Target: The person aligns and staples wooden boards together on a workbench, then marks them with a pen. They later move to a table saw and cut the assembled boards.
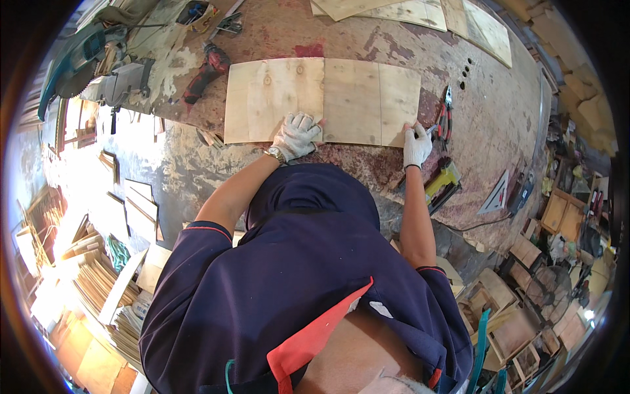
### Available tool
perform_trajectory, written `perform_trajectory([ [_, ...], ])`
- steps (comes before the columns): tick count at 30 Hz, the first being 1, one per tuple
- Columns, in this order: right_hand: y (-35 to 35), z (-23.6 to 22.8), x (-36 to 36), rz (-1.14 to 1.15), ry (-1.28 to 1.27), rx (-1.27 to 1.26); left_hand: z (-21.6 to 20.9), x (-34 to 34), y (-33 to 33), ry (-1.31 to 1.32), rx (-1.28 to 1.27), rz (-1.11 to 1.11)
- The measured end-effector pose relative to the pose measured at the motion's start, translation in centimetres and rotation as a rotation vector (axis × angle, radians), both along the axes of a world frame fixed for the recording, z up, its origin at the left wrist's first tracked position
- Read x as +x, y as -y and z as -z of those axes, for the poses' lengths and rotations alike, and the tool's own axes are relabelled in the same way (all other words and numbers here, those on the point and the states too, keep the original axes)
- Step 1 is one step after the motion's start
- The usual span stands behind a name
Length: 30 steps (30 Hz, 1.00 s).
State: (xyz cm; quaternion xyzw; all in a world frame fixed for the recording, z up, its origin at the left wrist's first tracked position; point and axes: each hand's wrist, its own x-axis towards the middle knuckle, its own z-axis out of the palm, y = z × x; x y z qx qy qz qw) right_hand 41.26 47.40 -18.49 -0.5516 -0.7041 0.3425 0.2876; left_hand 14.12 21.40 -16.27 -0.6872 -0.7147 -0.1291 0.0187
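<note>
Two pale plywood panels, a left one (pixel 262 98) and a right one (pixel 354 102), lie flat and edge to edge on the worn workbench. My left hand (pixel 296 136), in a white work glove with bare fingertips, rests on the left panel's near edge by the seam, fingers laid out and open. At the near right corner of the right panel, my gloved right hand (pixel 417 146) is closed on the edge. A slim blue-tipped object (pixel 431 129) pokes out beside it; whether I hold it is unclear. Red-and-black pliers (pixel 446 118) lie just to the right.
A yellow-green tool (pixel 443 180), a triangular set square (pixel 494 194) and a red-and-black power tool (pixel 207 73) lie on the workbench (pixel 489 131). More plywood sheets (pixel 407 13) sit at its far side. A circular-blade saw (pixel 73 72) stands far left. Wood scraps (pixel 105 285) crowd the lower left.
</note>
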Motion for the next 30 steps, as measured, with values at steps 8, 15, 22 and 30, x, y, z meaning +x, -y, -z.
perform_trajectory([
  [8,0.6,-1.6,-0.2,-0.005,0.187,0.079,0.8,-0.2,0.5,0.001,-0.08,0.005],
  [15,1.6,-4.0,0.3,0.05,0.134,0.112,-0.3,0.0,-1.0,0.131,-0.147,0.002],
  [22,5.0,-6.6,8.5,0.532,0.594,0.226,-1.6,-3.1,-2.6,0.178,-0.114,0.042],
  [30,3.1,-5.3,11.4,0.539,0.617,-0.159,-2.2,-5.9,-7.8,0.105,-0.088,-0.15],
])
